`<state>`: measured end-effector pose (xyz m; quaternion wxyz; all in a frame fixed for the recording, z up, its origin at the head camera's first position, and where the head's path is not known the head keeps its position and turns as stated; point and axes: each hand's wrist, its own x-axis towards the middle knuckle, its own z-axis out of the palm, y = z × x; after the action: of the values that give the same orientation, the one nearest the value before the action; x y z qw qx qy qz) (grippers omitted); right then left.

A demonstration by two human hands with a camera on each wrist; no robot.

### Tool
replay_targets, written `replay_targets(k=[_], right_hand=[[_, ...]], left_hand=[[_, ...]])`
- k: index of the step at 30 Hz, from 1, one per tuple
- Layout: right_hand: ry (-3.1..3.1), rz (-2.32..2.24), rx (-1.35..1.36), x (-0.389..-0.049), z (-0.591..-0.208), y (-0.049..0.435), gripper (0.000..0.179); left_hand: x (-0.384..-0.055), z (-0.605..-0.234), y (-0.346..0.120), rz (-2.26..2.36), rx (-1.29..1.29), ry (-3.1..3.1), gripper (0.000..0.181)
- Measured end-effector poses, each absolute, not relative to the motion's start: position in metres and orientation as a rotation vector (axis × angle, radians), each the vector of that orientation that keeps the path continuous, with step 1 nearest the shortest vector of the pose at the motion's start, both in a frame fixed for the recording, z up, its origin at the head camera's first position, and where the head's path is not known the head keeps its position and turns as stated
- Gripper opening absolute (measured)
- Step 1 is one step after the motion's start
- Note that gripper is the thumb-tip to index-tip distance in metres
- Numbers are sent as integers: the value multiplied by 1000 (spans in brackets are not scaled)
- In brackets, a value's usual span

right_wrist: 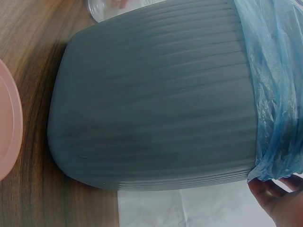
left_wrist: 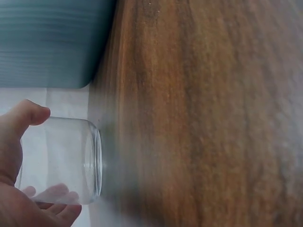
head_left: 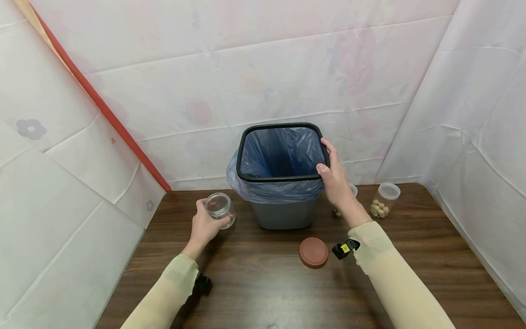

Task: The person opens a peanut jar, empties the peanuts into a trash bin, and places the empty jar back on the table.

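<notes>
My left hand (head_left: 207,224) grips a clear glass jar (head_left: 219,210) without a lid, thumb on one side and fingers round the other. Nothing shows inside the jar. In the left wrist view the jar (left_wrist: 61,161) stands at the table surface, beside the bin. With my right hand (head_left: 337,178) I hold the right side of the bin's black rim (head_left: 283,178), thumb and fingers over its edge. The grey bin (head_left: 283,214) stands upright, lined with a blue plastic bag (head_left: 267,146) folded down outside, its ribbed wall (right_wrist: 151,104) filling the right wrist view.
A round reddish-brown lid (head_left: 313,252) lies on the wooden table (head_left: 255,283) in front of the bin. At the right stands a clear container of peanuts (head_left: 384,201). Another container (head_left: 353,189) is partly hidden behind my right wrist. Patterned white cloth (head_left: 197,82) hangs behind the table.
</notes>
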<state>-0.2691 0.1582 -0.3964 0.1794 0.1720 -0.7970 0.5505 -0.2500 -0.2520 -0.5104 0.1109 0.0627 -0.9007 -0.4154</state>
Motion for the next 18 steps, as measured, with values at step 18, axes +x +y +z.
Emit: replay_targets(k=[18], right_hand=[[-2264, 1545, 482, -269, -397, 158, 112]], left_hand=[[-247, -513, -255, -1252, 111, -2666, 95]])
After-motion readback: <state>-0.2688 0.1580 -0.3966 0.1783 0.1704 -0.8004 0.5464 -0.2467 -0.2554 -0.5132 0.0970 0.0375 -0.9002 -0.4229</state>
